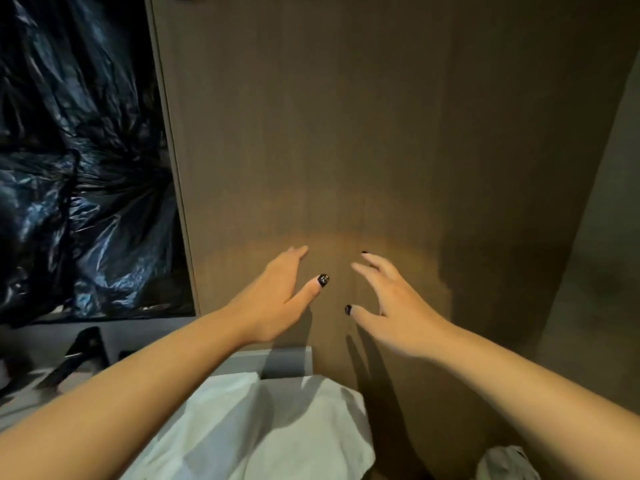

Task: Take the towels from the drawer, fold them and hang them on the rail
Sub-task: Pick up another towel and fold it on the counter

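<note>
Bottom centre, we note a white towel lying below both forearms. Mid-frame, our left hand reaches out, fingers straight and together, holding nothing; right hand fingers spread, loosely curved. Beyond, a brown panel; upper left, black plastic.

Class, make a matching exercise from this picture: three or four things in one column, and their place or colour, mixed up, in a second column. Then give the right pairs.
Things
1. left hand
2. plastic sheet
3. white cloth
4. wooden panel

Descriptions
A. brown, behind both hands
B. black and shiny, far left
C. open, fingers against the panel
D. pale, bottom middle, under the forearms

Pairs: 1-C, 2-B, 3-D, 4-A
</note>
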Motion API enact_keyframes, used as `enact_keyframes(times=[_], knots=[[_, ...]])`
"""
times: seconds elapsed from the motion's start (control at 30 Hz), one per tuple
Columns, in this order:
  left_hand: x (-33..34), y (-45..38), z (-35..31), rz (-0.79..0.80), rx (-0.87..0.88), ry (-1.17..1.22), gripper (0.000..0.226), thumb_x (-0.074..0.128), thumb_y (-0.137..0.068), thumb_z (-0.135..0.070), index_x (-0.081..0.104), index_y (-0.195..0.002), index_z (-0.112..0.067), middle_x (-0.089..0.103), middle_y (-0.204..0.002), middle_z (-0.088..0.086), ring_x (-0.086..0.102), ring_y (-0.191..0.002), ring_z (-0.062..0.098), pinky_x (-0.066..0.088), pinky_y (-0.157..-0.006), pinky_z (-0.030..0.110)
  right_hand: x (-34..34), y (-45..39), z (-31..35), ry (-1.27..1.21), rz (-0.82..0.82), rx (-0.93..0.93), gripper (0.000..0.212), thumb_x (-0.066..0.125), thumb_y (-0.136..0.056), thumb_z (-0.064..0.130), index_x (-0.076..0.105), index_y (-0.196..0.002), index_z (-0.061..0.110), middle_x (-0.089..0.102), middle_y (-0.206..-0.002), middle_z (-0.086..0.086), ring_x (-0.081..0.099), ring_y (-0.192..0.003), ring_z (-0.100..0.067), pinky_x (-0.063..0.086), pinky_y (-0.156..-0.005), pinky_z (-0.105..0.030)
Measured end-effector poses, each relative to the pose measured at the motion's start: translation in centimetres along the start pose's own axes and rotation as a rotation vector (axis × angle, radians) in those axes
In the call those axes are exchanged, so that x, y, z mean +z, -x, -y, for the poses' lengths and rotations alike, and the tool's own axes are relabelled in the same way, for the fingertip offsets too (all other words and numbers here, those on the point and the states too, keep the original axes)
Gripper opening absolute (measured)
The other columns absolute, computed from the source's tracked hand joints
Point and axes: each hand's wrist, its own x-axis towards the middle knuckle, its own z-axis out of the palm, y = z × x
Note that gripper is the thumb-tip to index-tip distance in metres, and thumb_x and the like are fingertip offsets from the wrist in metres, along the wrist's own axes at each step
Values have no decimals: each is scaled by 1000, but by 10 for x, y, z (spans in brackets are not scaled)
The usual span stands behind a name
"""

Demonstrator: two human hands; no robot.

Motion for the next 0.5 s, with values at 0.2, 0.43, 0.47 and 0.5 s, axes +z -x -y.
enact_keyframes(times=[0.2,0.43,0.47,0.5], knots=[[23,36,99,210,-30,2,81,29,-93,-66,5,-158,-23,6,-166,-1,5,-151,10,7,-115,22,80,-17,11,-48,63,86,66,55,-98,37,21,-154,31,-5,-159,24,53,-100,1,46,-98,-29],[61,92,193,381,-74,45,77,43,-98,-56,3,-157,-25,11,-165,-6,18,-148,12,13,-112,18,171,-18,30,-6,143,102,57,52,-99,34,28,-150,23,-3,-161,12,40,-135,-25,37,-106,-30],[68,100,205,406,-73,38,79,46,-97,-54,3,-157,-26,10,-165,-6,17,-149,13,13,-113,19,185,-16,33,-3,163,106,56,51,-99,33,29,-149,22,-2,-162,9,35,-139,-23,35,-108,-30],[74,109,216,430,-73,35,81,51,-96,-52,3,-156,-26,10,-165,-6,16,-149,14,11,-113,19,198,-14,35,-3,189,104,57,51,-99,32,28,-150,21,-2,-162,7,29,-143,-21,33,-110,-30]])
